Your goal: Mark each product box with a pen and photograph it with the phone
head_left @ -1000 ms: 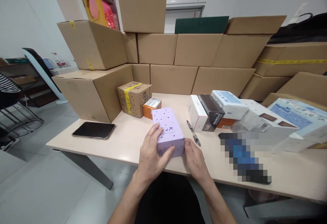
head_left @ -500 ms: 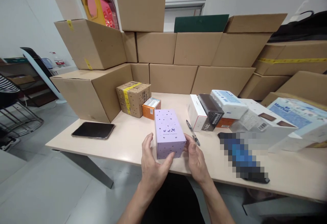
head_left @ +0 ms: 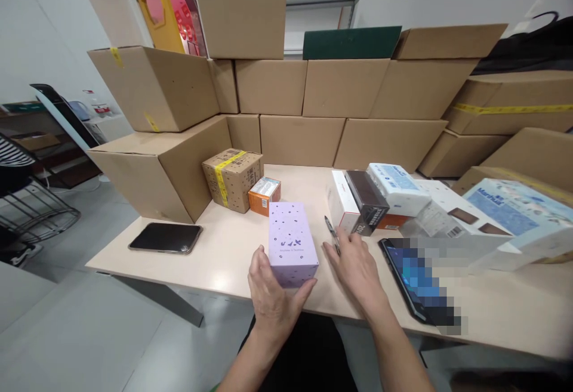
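Item 1: lilac box, lower centre of the frame. I log it as standing on the bench, top closed, printed top face up, no flap raised on the faces I can see.

Item 2: left grip, lower centre. Partly spread around the box's near left corner, thumb along the near face, fingers beside the left side; I count no lift, and firm contact I cannot tell.

Item 3: pen, right of centre, flat on the bench between the lilac box and the white box.

Item 4: right grip, right of centre. Thumb and forefinger are at the pen's near end, one to each side; whether they pinch it I cannot tell, the fingers hiding that end.

Progress entry: I judge the box placed and steadied, the reach to the pen made. Outstanding: the pen is not yet off the bench.

Surrounds: black phone at left, small orange box just behind the lilac box.
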Demonstrator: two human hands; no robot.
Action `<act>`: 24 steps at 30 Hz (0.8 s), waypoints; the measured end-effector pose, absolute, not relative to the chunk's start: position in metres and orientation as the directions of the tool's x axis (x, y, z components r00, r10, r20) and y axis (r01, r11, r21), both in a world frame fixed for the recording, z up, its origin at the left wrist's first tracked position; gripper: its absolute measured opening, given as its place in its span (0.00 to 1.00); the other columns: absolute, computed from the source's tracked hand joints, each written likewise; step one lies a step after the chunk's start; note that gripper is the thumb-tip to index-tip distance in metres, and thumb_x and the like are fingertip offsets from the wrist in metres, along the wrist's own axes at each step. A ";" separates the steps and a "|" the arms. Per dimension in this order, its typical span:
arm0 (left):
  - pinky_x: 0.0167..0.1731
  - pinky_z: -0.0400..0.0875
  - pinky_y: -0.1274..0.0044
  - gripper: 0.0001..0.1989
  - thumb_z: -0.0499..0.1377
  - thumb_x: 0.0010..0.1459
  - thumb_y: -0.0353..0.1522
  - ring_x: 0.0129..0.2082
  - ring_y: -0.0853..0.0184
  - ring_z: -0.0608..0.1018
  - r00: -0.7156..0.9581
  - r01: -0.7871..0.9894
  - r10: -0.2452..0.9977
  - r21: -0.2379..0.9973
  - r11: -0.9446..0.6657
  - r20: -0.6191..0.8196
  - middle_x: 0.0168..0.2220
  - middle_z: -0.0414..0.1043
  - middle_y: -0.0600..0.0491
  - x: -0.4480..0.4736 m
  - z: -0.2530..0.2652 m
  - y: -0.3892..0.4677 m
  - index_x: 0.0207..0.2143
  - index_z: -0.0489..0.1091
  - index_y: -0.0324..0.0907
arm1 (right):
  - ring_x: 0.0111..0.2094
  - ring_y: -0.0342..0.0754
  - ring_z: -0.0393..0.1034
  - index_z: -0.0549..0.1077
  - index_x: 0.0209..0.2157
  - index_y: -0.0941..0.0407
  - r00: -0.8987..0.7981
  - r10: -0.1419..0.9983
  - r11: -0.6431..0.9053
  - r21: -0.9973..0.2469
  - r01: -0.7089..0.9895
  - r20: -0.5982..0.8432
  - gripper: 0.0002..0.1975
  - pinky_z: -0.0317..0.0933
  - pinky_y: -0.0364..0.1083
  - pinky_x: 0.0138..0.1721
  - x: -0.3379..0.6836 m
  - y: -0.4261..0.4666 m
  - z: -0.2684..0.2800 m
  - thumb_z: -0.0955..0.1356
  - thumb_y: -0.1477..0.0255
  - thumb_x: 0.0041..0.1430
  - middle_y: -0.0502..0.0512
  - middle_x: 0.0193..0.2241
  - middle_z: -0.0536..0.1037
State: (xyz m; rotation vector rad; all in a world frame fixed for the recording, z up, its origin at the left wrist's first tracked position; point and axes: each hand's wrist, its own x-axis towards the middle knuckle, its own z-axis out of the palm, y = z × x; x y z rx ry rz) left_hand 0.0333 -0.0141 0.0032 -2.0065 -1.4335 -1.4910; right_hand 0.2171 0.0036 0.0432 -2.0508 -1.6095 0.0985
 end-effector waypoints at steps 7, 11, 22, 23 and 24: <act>0.48 0.73 0.55 0.56 0.68 0.49 0.32 0.60 0.45 0.66 0.115 0.749 0.455 0.224 -0.624 0.883 0.61 0.55 0.30 0.031 0.016 -0.010 0.70 0.33 0.40 | 0.36 0.55 0.70 0.72 0.56 0.57 0.212 0.966 -0.095 -0.558 0.824 0.148 0.23 0.63 0.54 0.42 0.219 0.009 0.031 0.58 0.76 0.62 0.62 0.36 0.70; 0.50 0.69 0.53 0.51 0.67 0.49 0.28 0.60 0.44 0.66 0.293 0.767 0.414 0.046 -0.639 0.862 0.63 0.56 0.36 0.020 0.030 -0.014 0.69 0.42 0.51 | 0.39 0.51 0.71 0.75 0.51 0.55 0.190 0.971 -0.034 -0.697 0.716 0.148 0.21 0.64 0.50 0.44 0.236 -0.008 0.028 0.58 0.67 0.64 0.59 0.37 0.72; 0.48 0.68 0.56 0.36 0.65 0.53 0.36 0.54 0.43 0.72 0.738 0.647 0.404 -0.394 -0.653 0.541 0.59 0.66 0.46 0.037 0.059 -0.052 0.64 0.60 0.57 | 0.29 0.49 0.72 0.73 0.36 0.52 0.235 0.965 0.168 -0.960 -0.225 0.114 0.07 0.66 0.49 0.31 0.263 -0.070 0.024 0.70 0.65 0.56 0.54 0.30 0.76; 0.47 0.69 0.57 0.35 0.65 0.54 0.37 0.53 0.44 0.73 0.754 0.633 0.404 -0.407 -0.659 0.518 0.59 0.67 0.46 0.041 0.059 -0.055 0.64 0.60 0.57 | 0.30 0.48 0.71 0.71 0.37 0.51 0.239 0.957 0.212 -0.960 -0.181 0.166 0.07 0.66 0.49 0.32 0.264 -0.073 0.025 0.71 0.67 0.56 0.53 0.30 0.76; 0.46 0.70 0.57 0.36 0.65 0.54 0.38 0.53 0.45 0.73 0.765 0.622 0.404 -0.414 -0.665 0.501 0.59 0.67 0.46 0.046 0.059 -0.056 0.64 0.60 0.57 | 0.30 0.48 0.71 0.70 0.38 0.50 0.253 0.946 0.243 -0.959 -0.143 0.202 0.08 0.66 0.48 0.33 0.264 -0.075 0.026 0.71 0.68 0.57 0.52 0.31 0.76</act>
